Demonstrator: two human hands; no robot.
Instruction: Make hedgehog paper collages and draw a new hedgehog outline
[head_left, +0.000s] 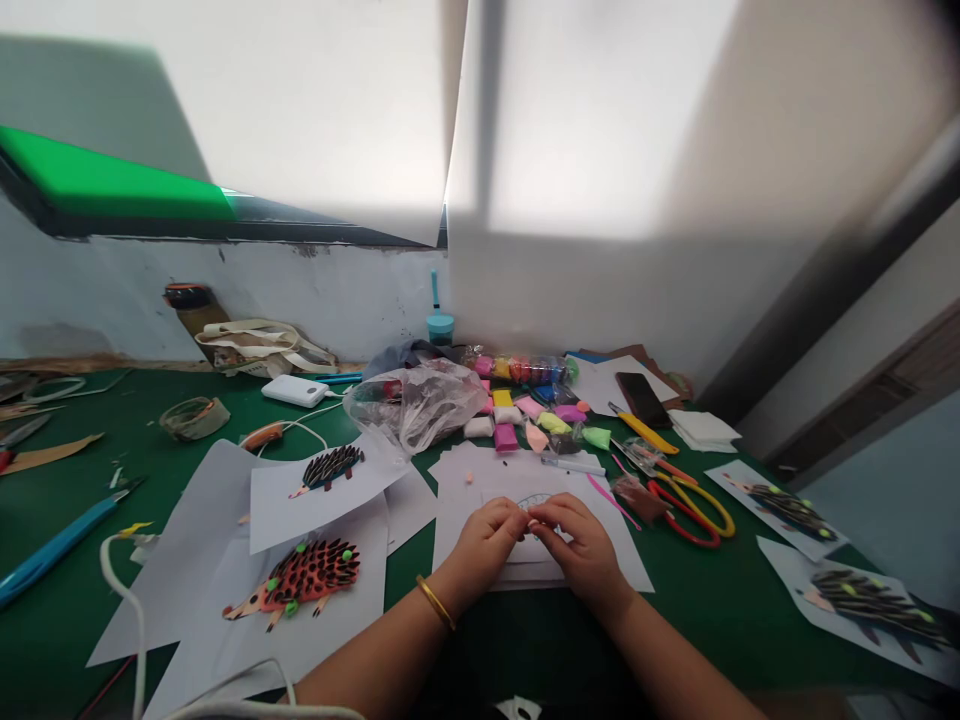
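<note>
My left hand [491, 540] and my right hand [577, 550] meet above the white paper sheets [457, 500]. Thumbs and fingertips of both pinch a small pale peach lump, probably modelling clay, mostly hidden by the fingers. Beneath them a blue line drawing [534, 498] shows in part on the top sheet. A tiny peach ball [469, 477] lies on the paper to the left. Beyond the hands are a pale blue-white pen-like tool [574, 466] and several small packets of coloured clay [506, 437]. A pink strip [613, 503] lies at the right paper edge.
Left, sheets carry clay hedgehogs [315, 570]; more hedgehog sheets [787, 515] lie right. Scissors [690, 510], a yellow cutter [643, 430] and a phone [642, 400] are right of the packets. A plastic bag [416, 400], power bank [294, 391] and white cable [131, 600] occupy the left.
</note>
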